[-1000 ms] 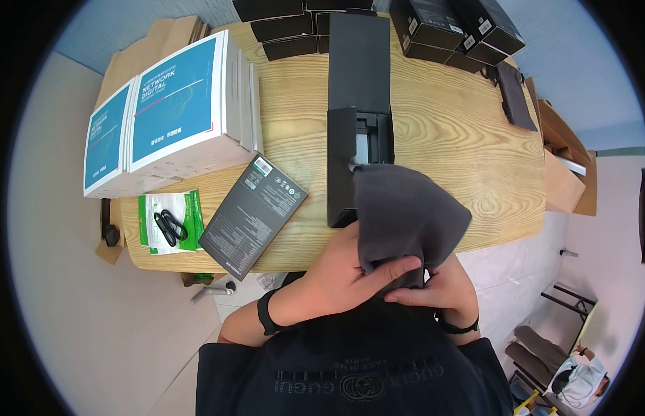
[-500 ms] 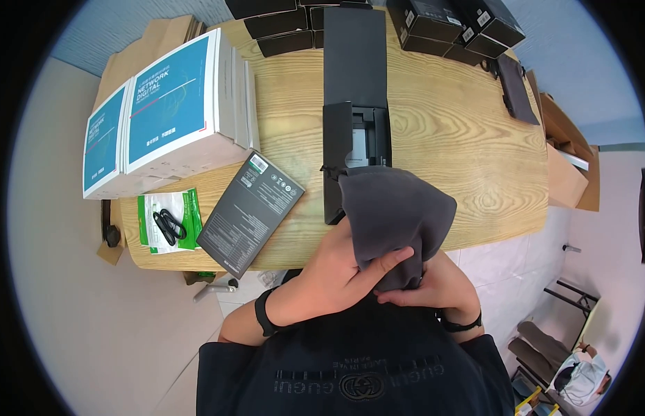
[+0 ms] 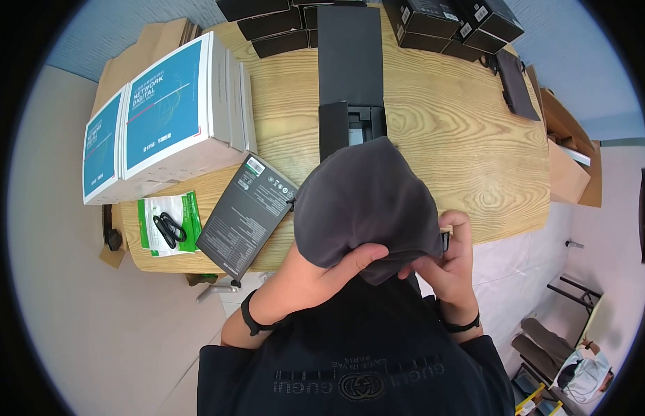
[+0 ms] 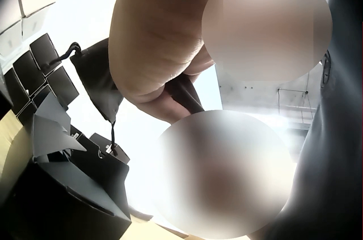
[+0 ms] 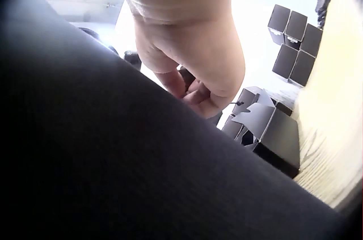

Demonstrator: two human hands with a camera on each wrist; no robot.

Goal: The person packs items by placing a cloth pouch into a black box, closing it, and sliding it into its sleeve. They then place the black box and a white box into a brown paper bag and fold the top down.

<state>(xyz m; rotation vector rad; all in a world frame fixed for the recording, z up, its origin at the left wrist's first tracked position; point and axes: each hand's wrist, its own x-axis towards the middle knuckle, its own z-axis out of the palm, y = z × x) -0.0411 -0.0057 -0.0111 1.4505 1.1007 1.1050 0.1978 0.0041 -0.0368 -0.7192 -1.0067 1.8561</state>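
Observation:
A dark grey cloth pouch (image 3: pixel 367 201) is held up in front of the body, over the near end of an open black box (image 3: pixel 333 128). My left hand (image 3: pixel 302 277) grips its lower left part, thumb lying across the front and the other fingers hidden behind. At the lower right edge, beside a small black tag (image 3: pixel 445 241), my right hand (image 3: pixel 451 267) pinches the fabric. Black cord hangs from the pouch (image 4: pixel 99 78) in the left wrist view. The right wrist view shows the curled fingers of my right hand (image 5: pixel 193 58).
A dark printed box (image 3: pixel 246 215) lies left of the hands, with a coiled black cable (image 3: pixel 170 229) on a green-white packet beyond it. White-blue boxes (image 3: pixel 163 104) stand at the left. Black boxes (image 3: pixel 423 21) and another dark pouch (image 3: pixel 517 87) are at the back.
The pouch has moved left and looks broader, covering more of the open box. My right hand has shifted to its right edge, where a tag now shows. My left hand has moved slightly left.

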